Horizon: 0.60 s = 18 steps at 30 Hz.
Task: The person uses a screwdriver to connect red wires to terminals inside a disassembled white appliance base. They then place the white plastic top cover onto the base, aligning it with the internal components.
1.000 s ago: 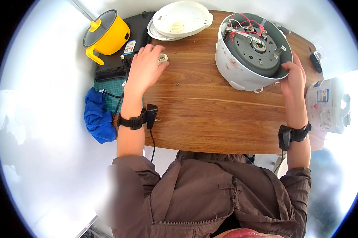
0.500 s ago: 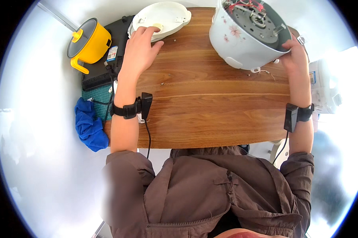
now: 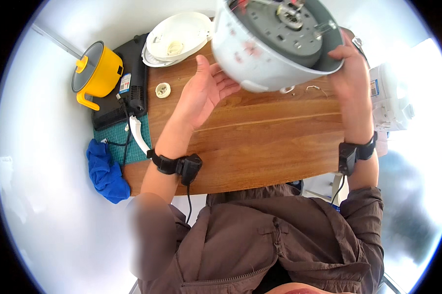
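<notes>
A white rice cooker body [image 3: 260, 54] is lifted off the wooden table [image 3: 260, 147], tilted with its grey underside [image 3: 289, 29] and wiring facing me. My right hand [image 3: 350, 68] grips its right rim. My left hand [image 3: 206, 88] is open, palm toward the cooker's left wall, fingertips at or just short of it. The white cooker lid [image 3: 179, 36] lies upside down at the table's far left. A small round cream part [image 3: 162, 90] sits on the table to the left of my left hand.
A yellow pot [image 3: 96, 73] stands on the floor at far left beside a black device [image 3: 132, 83] on a green cutting mat [image 3: 114, 147]. A blue cloth [image 3: 105, 171] lies below the mat. A white tool handle [image 3: 137, 134] lies at the table's left edge. White boxes [image 3: 390, 98] stand right.
The cooker body has been raised off the table and brought toward me by my right hand. My left hand left the lid and moved right to the cooker's side.
</notes>
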Motion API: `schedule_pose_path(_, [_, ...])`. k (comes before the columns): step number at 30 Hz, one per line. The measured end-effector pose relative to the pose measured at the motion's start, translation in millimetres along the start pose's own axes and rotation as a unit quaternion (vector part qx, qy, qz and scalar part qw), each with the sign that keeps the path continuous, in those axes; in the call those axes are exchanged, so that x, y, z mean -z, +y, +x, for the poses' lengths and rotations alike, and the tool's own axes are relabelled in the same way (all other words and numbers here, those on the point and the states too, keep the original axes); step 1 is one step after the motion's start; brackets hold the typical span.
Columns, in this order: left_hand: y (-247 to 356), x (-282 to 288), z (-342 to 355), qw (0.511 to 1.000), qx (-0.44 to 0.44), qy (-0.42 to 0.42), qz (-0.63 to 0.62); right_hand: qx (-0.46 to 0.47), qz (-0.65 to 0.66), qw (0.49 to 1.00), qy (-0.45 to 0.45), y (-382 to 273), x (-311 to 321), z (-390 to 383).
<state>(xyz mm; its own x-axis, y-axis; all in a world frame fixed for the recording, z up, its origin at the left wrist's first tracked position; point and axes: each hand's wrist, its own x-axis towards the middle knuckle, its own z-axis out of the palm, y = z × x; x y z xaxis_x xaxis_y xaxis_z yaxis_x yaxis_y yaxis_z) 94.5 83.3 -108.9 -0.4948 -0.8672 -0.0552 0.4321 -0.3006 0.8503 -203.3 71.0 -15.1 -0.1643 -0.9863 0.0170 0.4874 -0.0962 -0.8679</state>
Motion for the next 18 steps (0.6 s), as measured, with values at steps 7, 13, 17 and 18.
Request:
schedule_pose_path(7, [13,-28,2,0.961,-0.022,0.223,-0.161,-0.024,0.029,0.999,0.003,40,-11,-23])
schedule_pose_path(13, [16,-28,4,0.959,-0.046,0.22,-0.17,-0.025,0.048,0.999,-0.006,51,-12,-19])
schedule_pose_path(17, [-1,-53,8,0.945,-0.018,0.235,-0.228,-0.048,-0.1,0.994,0.025,18,30,-4])
schedule_pose_path(18, [-6,-55,8,0.947,0.02,0.223,-0.231,-0.068,-0.076,0.994,0.033,9,46,-2])
